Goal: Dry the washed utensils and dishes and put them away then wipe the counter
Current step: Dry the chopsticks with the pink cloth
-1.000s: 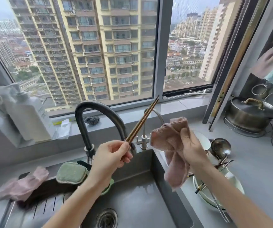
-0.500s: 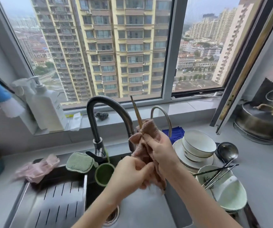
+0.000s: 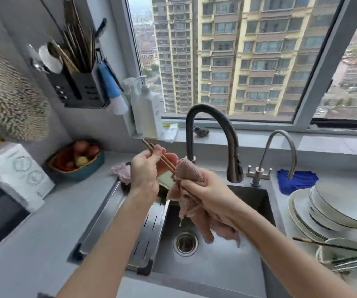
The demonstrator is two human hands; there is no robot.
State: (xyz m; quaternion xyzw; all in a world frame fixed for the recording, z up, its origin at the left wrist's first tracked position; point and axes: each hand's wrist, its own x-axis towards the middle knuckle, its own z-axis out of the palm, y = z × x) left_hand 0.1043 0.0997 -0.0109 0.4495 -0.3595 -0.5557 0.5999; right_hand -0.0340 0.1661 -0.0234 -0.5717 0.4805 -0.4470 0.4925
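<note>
currently a pair of chopsticks, pinched in the left hand, sits over the sink's back edge, its tips wrapped in a pink cloth gripped by the right hand. stacked bowls on the counter's right edge look not yet put away; wiping remains.

Chopsticks half wrapped in your cloth

Your left hand pinches two brown chopsticks, tilted, upper ends poking out past your thumb, lower ends buried in the pink cloth that your right hand grips. The cloth's tail hangs below that hand. Stacked white bowls and plates sit well right of it.
</note>
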